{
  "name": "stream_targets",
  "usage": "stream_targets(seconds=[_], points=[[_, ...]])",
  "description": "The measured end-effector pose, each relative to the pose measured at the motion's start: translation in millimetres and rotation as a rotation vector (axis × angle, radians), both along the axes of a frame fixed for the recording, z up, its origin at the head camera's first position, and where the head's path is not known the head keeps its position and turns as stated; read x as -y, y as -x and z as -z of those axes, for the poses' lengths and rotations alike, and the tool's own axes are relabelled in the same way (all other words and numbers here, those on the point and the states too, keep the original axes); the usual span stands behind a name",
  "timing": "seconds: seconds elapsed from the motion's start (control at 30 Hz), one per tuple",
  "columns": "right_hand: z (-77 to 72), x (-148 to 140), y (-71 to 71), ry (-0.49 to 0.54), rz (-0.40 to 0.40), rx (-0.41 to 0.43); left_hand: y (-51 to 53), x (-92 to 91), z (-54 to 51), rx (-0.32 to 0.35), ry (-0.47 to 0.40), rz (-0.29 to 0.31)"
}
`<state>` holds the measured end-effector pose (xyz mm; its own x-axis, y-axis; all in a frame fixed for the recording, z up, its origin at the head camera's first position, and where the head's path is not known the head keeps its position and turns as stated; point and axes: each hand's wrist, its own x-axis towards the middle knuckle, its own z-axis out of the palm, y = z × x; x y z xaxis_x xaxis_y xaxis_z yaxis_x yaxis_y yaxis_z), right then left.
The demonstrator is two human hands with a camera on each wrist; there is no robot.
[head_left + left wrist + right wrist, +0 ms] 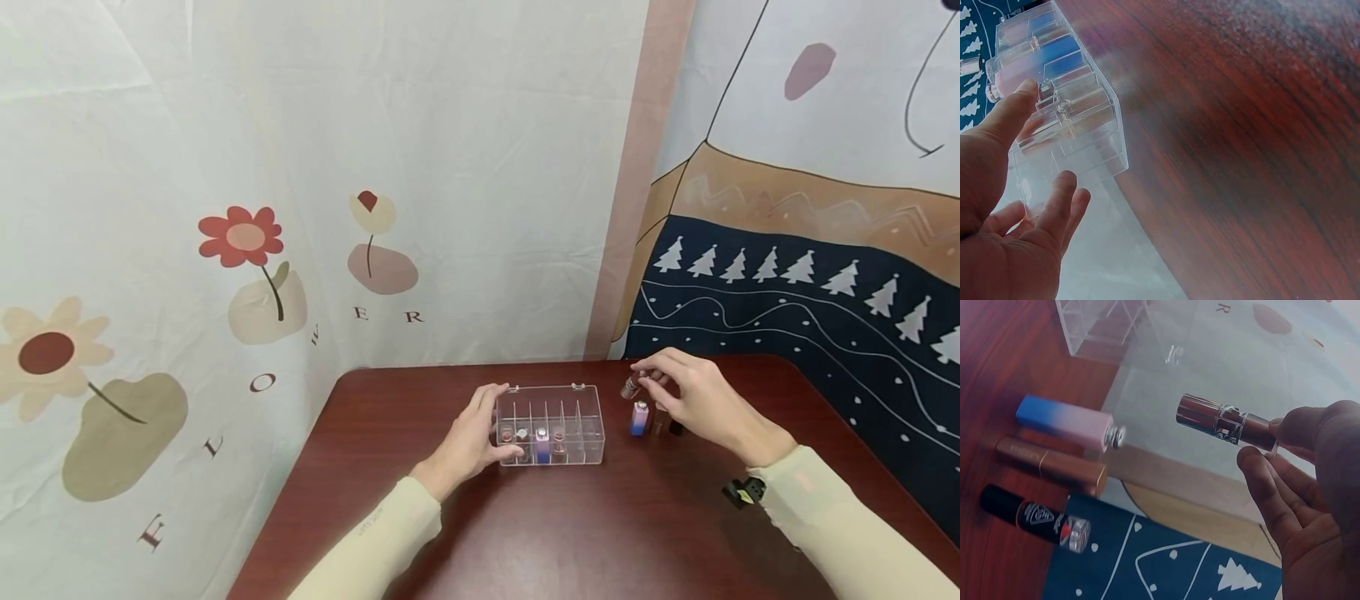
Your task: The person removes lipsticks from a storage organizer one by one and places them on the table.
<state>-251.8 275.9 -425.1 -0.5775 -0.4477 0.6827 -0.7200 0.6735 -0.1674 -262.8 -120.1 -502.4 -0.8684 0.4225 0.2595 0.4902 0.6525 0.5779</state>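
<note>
Far left, from eight to eleven o'clock in the head view, hung with a pale flower-printed cloth, cut off at the edge. Below, in glossy red-brown: the table, cropped at six o'clock. Up from seven o'clock, a cream left sleeve, cropped too. With the left hand, grasping a clear compartment box at its nine o'clock end, thumb along the near side, fingers partly lost behind the wall. Ranged inside: a red-topped tube, partly masked by the thumb; a silver-topped tube, hard to make out; a pink-and-blue lipstick; a brownish lipstick.

Out at two o'clock from the box, pinched aloft by thumb and fingers of the right hand, tilted: a silver-and-brown lipstick, one end covered by the grip. At three o'clock, upright: a second pink-and-blue lipstick. Farther out, half hidden under the hand: a copper lipstick and a black lipstick, clearer in the right wrist view, lettering mostly too soft to read. Far right, hung with a navy pine-tree cloth, cropped.
</note>
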Motion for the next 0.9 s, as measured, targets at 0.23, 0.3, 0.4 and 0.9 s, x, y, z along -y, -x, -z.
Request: stream_targets(seconds=[0.23, 0.3, 0.4, 0.9], points=[[-0.6, -15, 1.2, -0.002, 0.054, 0.020, 0.0, -0.4, -0.1, 0.003, -0.004, -0.001], [-0.4, -19, 1.3, 0.002, 0.065, 0.021, 0.0, -0.5, 0.0, 0.004, -0.006, 0.000], [0.1, -26, 1.8, 0.006, 0.081, 0.015, -0.2, -0.5, 0.0, 0.003, -0.004, 0.000], [9.4, -55, 4.5, 0.005, 0.147, 0.028, -0.4, -0.3, 0.1, -0.017, 0.002, -0.005]])
